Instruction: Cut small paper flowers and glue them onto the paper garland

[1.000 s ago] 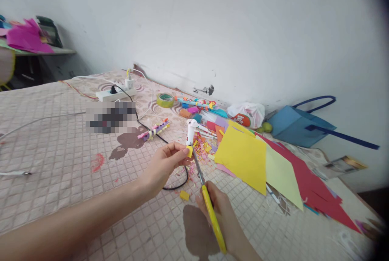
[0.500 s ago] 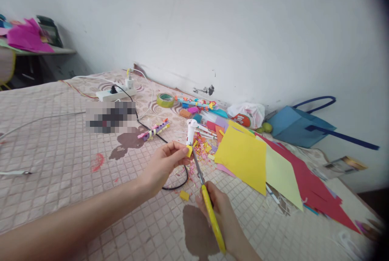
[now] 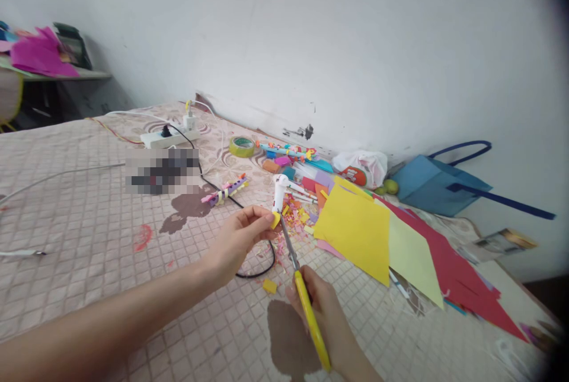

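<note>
My left hand (image 3: pixel 242 234) pinches a small piece of yellow paper (image 3: pixel 276 220) between thumb and fingertips. Wrapped round the yellow handles of a pair of scissors (image 3: pixel 311 317) is my right hand (image 3: pixel 322 305). The scissor blades point away from me, and their tips meet the edge of the yellow piece. Just behind the paper is a white glue gun (image 3: pixel 280 192), its lower end partly hidden by my fingers. Another yellow scrap (image 3: pixel 269 286) lies on the cloth below my left hand.
Tiny paper clippings (image 3: pixel 296 222) are scattered beyond the blades. Sheets of yellow paper (image 3: pixel 353 231) and red paper (image 3: pixel 462 269) spread to the right. A roll of tape (image 3: pixel 242 146), a decorated purple stick (image 3: pixel 226 192), a power strip (image 3: pixel 171 137) and a blue bag (image 3: pixel 440 183) lie further back.
The yellow piece has tilted slightly in my left fingers, against the scissor tips. Both hands stay in almost the same place.
</note>
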{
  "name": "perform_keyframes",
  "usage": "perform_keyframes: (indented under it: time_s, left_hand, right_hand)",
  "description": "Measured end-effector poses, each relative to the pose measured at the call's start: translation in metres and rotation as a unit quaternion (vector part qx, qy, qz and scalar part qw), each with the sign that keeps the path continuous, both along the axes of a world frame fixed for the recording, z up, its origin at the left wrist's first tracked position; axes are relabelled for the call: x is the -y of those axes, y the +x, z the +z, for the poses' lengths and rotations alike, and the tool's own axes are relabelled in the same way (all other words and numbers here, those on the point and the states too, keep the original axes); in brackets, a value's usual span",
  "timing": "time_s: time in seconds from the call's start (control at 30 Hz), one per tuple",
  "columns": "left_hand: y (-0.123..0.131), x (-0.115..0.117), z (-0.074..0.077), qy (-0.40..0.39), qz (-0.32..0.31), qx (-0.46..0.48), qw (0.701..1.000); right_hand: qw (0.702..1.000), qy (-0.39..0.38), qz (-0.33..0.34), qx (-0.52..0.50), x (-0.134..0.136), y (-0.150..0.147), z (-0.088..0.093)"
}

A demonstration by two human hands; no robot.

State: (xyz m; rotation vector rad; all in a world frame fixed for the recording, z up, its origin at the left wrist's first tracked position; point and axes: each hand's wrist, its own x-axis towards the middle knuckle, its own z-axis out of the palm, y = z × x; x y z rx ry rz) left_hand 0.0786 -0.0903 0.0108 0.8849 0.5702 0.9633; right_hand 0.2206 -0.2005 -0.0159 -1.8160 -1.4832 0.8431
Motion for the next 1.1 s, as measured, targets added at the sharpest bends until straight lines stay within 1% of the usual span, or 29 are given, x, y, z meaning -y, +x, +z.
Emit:
perform_keyframes:
  time_s: [0.13, 0.27, 0.43, 0.57, 0.67, 0.9, 1.1]
  left_hand:
    - [0.000, -0.001, 0.002, 0.000, -0.001, -0.005, 1.000]
    - [0.000, -0.002, 0.002, 0.005, -0.003, -0.005, 1.000]
    - [-0.003, -0.006, 0.000, 0.018, -0.025, -0.003, 1.000]
    - [-0.005, -0.009, -0.001, 0.026, -0.040, -0.014, 0.999]
    - [-0.005, -0.010, 0.000, 0.018, -0.042, -0.021, 0.999]
    - [-0.006, -0.011, 0.003, 0.014, -0.046, -0.027, 0.998]
    - [-0.006, -0.013, 0.002, 0.010, -0.054, -0.026, 0.998]
  right_hand:
    - [1.000, 0.002, -0.005, 0.001, 0.000, 0.001, 0.001]
    - [1.000, 0.001, 0.001, -0.012, 0.000, 0.002, -0.002]
    - [0.999, 0.010, 0.007, -0.043, 0.001, 0.003, -0.006]
    - [0.997, -0.008, 0.039, -0.071, 0.003, 0.002, -0.001]
    - [0.995, -0.018, 0.043, -0.087, 0.005, 0.002, 0.002]
    - [0.997, -0.010, 0.051, -0.056, 0.003, 0.007, 0.001]
    - [0.997, -0.013, 0.036, -0.066, 0.001, 0.008, -0.002]
